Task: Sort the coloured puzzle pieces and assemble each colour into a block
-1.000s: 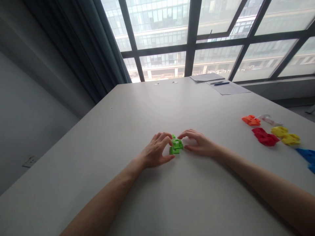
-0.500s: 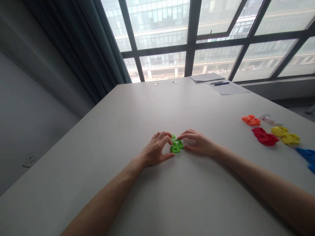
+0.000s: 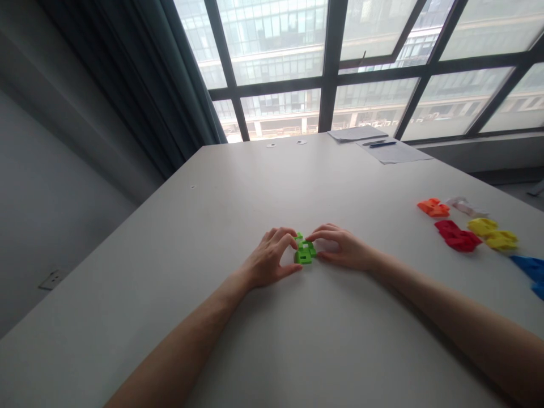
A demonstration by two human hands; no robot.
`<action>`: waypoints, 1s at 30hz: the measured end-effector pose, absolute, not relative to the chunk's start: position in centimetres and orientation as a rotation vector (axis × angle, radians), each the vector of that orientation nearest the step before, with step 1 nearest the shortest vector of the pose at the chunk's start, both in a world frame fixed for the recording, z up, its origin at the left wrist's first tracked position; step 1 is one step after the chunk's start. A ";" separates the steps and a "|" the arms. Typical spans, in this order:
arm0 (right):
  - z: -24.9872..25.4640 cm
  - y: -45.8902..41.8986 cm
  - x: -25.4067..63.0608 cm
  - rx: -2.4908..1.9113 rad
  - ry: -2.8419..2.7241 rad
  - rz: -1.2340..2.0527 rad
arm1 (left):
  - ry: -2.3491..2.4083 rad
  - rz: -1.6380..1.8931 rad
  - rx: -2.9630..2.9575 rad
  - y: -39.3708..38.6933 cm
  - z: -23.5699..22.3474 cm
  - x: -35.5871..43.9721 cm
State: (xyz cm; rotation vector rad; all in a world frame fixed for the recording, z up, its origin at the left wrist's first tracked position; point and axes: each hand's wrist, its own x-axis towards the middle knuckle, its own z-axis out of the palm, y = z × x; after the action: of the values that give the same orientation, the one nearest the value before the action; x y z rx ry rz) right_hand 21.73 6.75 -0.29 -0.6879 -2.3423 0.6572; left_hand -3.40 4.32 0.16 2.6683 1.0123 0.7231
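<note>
A small bright green plastic block piece rests on the white table in the middle of the view. My left hand pinches its left side, thumb below and fingers curled over the top. My right hand grips its right side with curved fingers and thumb. Both hands rest on the table around the piece, and part of it is hidden under the fingertips.
At the right lie more coloured pieces: orange, pale pink, red, yellow and blue. Papers with a pen lie at the far edge by the window. A dark curtain hangs at left.
The green piece has closed up a little between my hands and looks more compact. Both hands stay almost where they were.
</note>
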 end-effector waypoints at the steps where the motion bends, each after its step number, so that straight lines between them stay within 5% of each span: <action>1: -0.3 6.8 21.7 -0.691 -2.340 0.661 | 1.012 0.723 2.669 4.3 0.2 -3.4; 30: -0.2 6.6 22.0 -0.911 -2.052 0.957 | 1.386 0.855 2.533 5.3 -1.3 -3.2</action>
State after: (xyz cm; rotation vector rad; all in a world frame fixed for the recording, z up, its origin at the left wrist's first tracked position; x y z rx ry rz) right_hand 22.01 6.60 -0.25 -0.9111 -2.0515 0.9566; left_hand -3.16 5.34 -1.33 2.5333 1.3863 0.8546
